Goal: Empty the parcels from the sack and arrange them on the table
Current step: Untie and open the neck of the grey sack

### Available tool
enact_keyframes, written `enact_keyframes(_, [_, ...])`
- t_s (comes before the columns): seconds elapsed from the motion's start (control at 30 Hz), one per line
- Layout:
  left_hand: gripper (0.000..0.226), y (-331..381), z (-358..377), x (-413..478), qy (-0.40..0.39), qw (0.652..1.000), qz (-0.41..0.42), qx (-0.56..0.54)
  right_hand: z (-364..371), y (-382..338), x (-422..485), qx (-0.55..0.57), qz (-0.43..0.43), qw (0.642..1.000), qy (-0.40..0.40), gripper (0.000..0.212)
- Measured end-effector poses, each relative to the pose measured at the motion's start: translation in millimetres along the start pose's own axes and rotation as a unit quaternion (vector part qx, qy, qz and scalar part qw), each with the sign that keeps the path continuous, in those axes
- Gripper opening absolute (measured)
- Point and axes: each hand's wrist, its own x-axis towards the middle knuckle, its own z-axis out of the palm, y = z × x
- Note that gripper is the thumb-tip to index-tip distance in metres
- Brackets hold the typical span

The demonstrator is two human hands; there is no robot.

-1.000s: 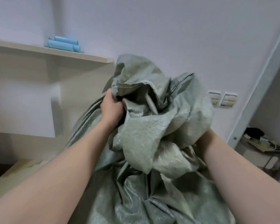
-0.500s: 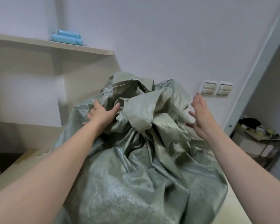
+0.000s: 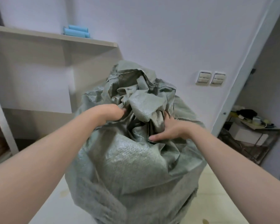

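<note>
Head view: looking forward and down along two bare forearms that reach in from the near edge.
Sack (image 3: 136, 159): a large grey-green woven bag, bulging and creased, standing upright with its crumpled mouth at the top.
Where the sack is: on the pale surface (image 3: 220, 191), about midway between the left and right edges. Its base runs out of sight at the near edge, and the far edge is hidden behind it.
Sack mouth: the stitched hem is folded over and slumped inward, with a loose wad of cloth bunched in the middle between the two hands.
Left hand (image 3: 111, 111): knuckles up on the left side of the mouth, fingers curled down into the folds and gripping the cloth.
Right hand (image 3: 166, 128): on the right side of the mouth, fingers pushed up under the bunched wad and closed on a fold, thumb lying flat along the cloth below.
Contents: covered by the cloth, so I cannot tell what is inside.
Surface: light and smooth, showing on either side of the sack.
Shelf (image 3: 55, 38): a pale board on the wall to the upper left, well apart from the sack, carrying blue rolls (image 3: 76, 31) stacked near its right end.
Wall (image 3: 168, 38): plain white, with two switch plates (image 3: 211, 77) side by side to the right of the sack mouth.
Far right: a white door frame (image 3: 249, 65), and past it a low stand (image 3: 249, 133) heaped with small items too blurred to name.
</note>
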Motion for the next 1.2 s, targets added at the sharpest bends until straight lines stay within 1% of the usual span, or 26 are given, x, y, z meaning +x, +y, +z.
enact_keyframes(0.07, [0.08, -6, 2, -8, -0.065, 0.997, -0.029, 0.02, 17, -10, 3, 0.004, 0.039, 0.998, 0.039, 0.139])
enact_keyframes(0.1, [0.084, -9, 5, -13, -0.087, 0.994, -0.045, 0.052, 25, -14, 7, 0.004, 0.062, 0.997, 0.053, 0.138])
enact_keyframes(0.13, [0.081, -13, 8, -18, -0.097, 0.99, -0.052, 0.086, 32, -17, 11, 0.001, 0.079, 0.995, 0.064, 0.136])
enact_keyframes(0.17, [0.069, -15, 13, -18, -0.1, 0.988, -0.058, 0.101, 37, -21, 13, 0.001, 0.083, 0.994, 0.072, 0.133])
enact_keyframes(0.2, [0.05, -16, 18, -20, -0.082, 0.99, -0.053, 0.105, 39, -23, 15, 0.009, 0.08, 0.993, 0.084, 0.129])
enact_keyframes(0.23, [0.031, -15, 21, -19, -0.047, 0.991, -0.048, 0.118, 40, -25, 17, 0.023, 0.076, 0.992, 0.103, 0.122])
enact_keyframes(0.27, [0.022, -14, 24, -17, -0.002, 0.992, -0.041, 0.121, 39, -27, 19, 0.035, 0.076, 0.988, 0.13, 0.113])
enact_keyframes(0.3, [0.025, -12, 27, -13, 0.05, 0.994, -0.037, 0.087, 36, -28, 21, 0.041, 0.083, 0.982, 0.163, 0.099])
enact_keyframes(0.33, [0.03, -9, 28, -8, 0.098, 0.994, -0.037, 0.018, 31, -28, 23, 0.045, 0.09, 0.975, 0.196, 0.085])
enact_keyframes(0.37, [0.032, -6, 28, 0, 0.138, 0.986, -0.039, -0.084, 25, -27, 24, 0.055, 0.095, 0.969, 0.223, 0.07])
enact_keyframes(0.4, [0.03, -3, 28, 6, 0.181, 0.965, -0.032, -0.186, 17, -28, 26, 0.073, 0.093, 0.961, 0.248, 0.057])
enact_keyframes(0.47, [0.019, 4, 28, 17, 0.251, 0.907, -0.012, -0.338, -2, -33, 26, 0.124, 0.079, 0.941, 0.304, 0.04])
enact_keyframes(0.53, [0.011, 14, 23, 28, 0.287, 0.854, 0.021, -0.433, -26, -45, 23, 0.149, 0.042, 0.916, 0.37, 0.037])
enact_keyframes(0.6, [0.011, 28, 12, 36, 0.313, 0.813, 0.065, -0.487, -53, -59, 18, 0.163, -0.025, 0.889, 0.428, 0.038])
enact_keyframes(0.67, [0.014, 42, -4, 41, 0.337, 0.782, 0.12, -0.511, -80, -68, 14, 0.177, -0.085, 0.859, 0.473, 0.039])
enact_keyframes(0.7, [0.015, 47, -11, 44, 0.345, 0.772, 0.151, -0.512, -90, -68, 15, 0.184, -0.104, 0.844, 0.493, 0.04])
enact_keyframes(0.73, [0.015, 51, -15, 46, 0.348, 0.771, 0.182, -0.502, -96, -67, 16, 0.187, -0.115, 0.835, 0.505, 0.041])
enact_keyframes(0.77, [0.014, 52, -16, 49, 0.347, 0.778, 0.209, -0.48, -98, -64, 20, 0.188, -0.119, 0.835, 0.504, 0.042])
enact_keyframes(0.8, [0.014, 50, -15, 54, 0.343, 0.792, 0.225, -0.452, -95, -59, 27, 0.187, -0.119, 0.843, 0.489, 0.044])
enact_keyframes(0.83, [0.015, 44, -10, 61, 0.339, 0.812, 0.227, -0.418, -86, -52, 38, 0.184, -0.108, 0.862, 0.46, 0.045])
enact_keyframes(0.93, [0.012, 18, 19, 82, 0.307, 0.895, 0.168, -0.276, -42, -27, 72, 0.165, -0.06, 0.924, 0.34, 0.055])
enact_keyframes(1.0, [0.011, -1, 38, 88, 0.264, 0.938, 0.13, -0.185, -15, -14, 83, 0.172, -0.046, 0.942, 0.286, 0.057])
enact_keyframes(1.1, [0.01, -14, 51, 92, 0.216, 0.964, 0.105, -0.113, 1, 2, 91, 0.174, -0.043, 0.945, 0.274, 0.06])
enact_keyframes(1.2, [0.027, -12, 52, 94, 0.192, 0.973, 0.118, -0.042, 6, 16, 94, 0.14, -0.035, 0.956, 0.255, 0.058])
